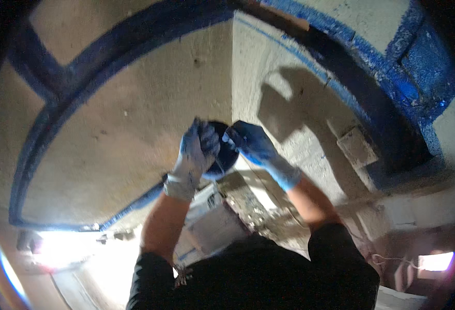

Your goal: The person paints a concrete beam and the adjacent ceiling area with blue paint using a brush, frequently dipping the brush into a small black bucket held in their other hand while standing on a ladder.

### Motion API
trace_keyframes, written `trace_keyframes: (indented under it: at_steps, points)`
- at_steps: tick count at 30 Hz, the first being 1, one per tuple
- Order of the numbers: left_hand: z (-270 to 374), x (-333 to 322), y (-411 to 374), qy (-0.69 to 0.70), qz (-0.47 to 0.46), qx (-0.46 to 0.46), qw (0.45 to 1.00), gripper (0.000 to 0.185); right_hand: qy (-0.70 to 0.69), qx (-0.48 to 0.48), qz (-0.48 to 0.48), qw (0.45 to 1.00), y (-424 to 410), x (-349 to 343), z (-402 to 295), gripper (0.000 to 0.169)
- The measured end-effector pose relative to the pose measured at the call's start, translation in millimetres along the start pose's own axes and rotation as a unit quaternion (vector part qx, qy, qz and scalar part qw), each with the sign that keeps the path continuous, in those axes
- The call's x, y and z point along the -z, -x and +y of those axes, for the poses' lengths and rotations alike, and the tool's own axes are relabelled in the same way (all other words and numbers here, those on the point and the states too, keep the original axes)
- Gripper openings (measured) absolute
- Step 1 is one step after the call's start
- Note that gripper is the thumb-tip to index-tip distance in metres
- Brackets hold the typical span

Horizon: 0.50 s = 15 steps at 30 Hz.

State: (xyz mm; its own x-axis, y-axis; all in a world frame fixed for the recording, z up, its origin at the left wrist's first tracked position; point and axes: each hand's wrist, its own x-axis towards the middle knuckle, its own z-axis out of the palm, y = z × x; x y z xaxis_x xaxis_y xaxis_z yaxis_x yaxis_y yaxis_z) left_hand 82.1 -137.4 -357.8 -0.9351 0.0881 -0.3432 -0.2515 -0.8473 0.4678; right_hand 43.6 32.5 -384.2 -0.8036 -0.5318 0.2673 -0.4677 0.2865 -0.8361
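A dark blue round container (pixel 227 155), perhaps a paint bowl or small bucket, is held up in front of a wall corner. My left hand (pixel 198 149), in a pale glove stained blue, grips it at the left side of its rim. My right hand (pixel 256 145), in a glove more heavily coated with blue, is at the opposite side of the container. Its fingertips are bent together near the rim. Whether they hold something small or only touch the rim is hidden. The container's inside is too dark to make out.
Beige wall panels (pixel 134 116) edged by dark blue painted bands (pixel 134 37) meet at the corner. An electrical box (pixel 357 147) sits on the right wall. Below are debris (pixel 250 205) and a greyish block or box (pixel 216 228). Bright lamps (pixel 66 248) shine at lower left.
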Motion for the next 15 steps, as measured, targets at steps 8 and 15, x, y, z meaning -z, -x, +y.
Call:
trace_keyframes:
  at_steps: [8,15]
  points:
    - [6.2,2.8,-16.6,0.009,-0.081,0.016,0.997,0.031,-0.259,0.089,0.248,0.929,-14.4,9.3,39.6,0.027]
    - [1.8,14.6,-27.3,-0.001,-0.061,0.031,0.998,0.024,-0.493,0.246,0.386,0.740,-129.4,32.0,-30.9,0.037]
